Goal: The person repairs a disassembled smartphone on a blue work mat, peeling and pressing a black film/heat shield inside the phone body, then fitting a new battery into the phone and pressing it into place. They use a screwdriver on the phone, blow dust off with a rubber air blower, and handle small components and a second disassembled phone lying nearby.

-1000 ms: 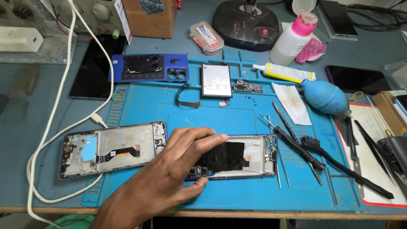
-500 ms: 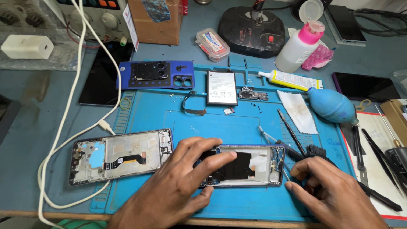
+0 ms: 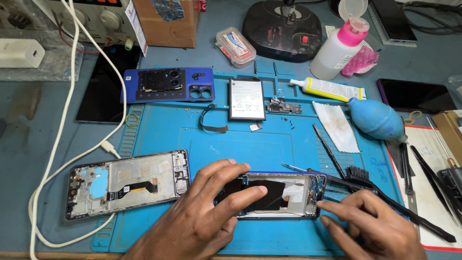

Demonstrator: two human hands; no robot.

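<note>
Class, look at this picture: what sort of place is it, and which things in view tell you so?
Most likely a phone repair bench. An opened phone frame lies under the left hand on a blue repair mat, with a loose battery, a blue dust blower and a bench power supply nearby.

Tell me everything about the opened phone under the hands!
The opened phone lies flat near the front edge of the blue mat, its long side running left to right. Its back is off, showing a silvery inside, a large black patch in the middle, a white bit beside it and tiny parts at the right end. The rim looks blue. The left hand rests its fingers on the left part; the right hand touches its right end.
</note>
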